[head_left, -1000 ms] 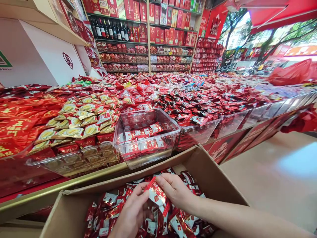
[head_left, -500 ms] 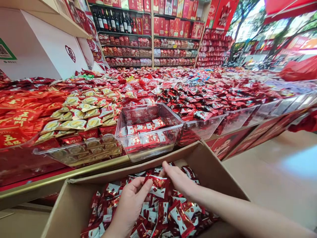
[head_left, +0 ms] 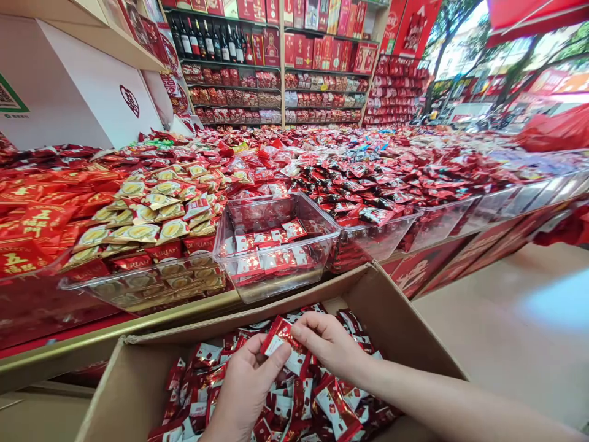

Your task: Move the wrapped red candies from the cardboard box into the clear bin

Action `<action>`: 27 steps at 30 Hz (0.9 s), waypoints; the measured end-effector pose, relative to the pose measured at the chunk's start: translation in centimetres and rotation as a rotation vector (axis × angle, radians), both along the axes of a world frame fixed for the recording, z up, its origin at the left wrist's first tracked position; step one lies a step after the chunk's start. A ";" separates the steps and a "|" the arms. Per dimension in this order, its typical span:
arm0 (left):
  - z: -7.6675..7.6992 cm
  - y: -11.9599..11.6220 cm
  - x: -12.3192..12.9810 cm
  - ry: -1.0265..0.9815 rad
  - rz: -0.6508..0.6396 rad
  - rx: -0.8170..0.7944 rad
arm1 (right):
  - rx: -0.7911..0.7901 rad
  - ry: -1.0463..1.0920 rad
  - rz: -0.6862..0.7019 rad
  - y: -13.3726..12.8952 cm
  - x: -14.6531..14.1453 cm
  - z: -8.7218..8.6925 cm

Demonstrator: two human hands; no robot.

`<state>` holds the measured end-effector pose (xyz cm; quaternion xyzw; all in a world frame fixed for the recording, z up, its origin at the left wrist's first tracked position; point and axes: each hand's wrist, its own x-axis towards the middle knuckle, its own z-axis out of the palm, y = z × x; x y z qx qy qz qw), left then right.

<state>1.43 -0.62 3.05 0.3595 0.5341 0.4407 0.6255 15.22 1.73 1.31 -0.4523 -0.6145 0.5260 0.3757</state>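
Note:
Over an open cardboard box [head_left: 391,307], both my hands are close together. My left hand [head_left: 246,380] pinches a small red-and-white wrapped candy packet [head_left: 278,334] between thumb and fingers. Another packet [head_left: 298,361] shows just below it; I cannot tell if it is held too. My right hand [head_left: 326,344] is closed, its thumb and fingertips at the right end of the held packet. Loose packets of the same kind [head_left: 335,408] fill the box. Behind it, a clear plastic bin [head_left: 276,279] holds similar packets in rows.
Left of the clear bin are gold durian packets [head_left: 170,230] and red packets [head_left: 39,215]. Dark red packets [head_left: 350,184] are heaped to the right. A gold-coloured counter edge [head_left: 138,325] runs behind the box. Shelves with bottles [head_left: 209,43] stand at the back.
My right hand has come down and left, its fingers closing on the packet in my left hand. That packet is now raised and tilted.

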 end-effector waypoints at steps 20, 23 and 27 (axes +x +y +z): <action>1.0 0.4 -1.1 -0.225 0.142 -0.008 | 0.165 -0.056 0.249 -1.1 -0.3 1.2; 0.7 0.5 -1.4 -0.146 0.138 0.003 | 0.087 -0.008 0.281 -1.0 -0.3 0.8; -0.1 0.8 -2.0 0.093 0.100 0.132 | 0.008 0.074 0.244 -1.1 -0.4 0.7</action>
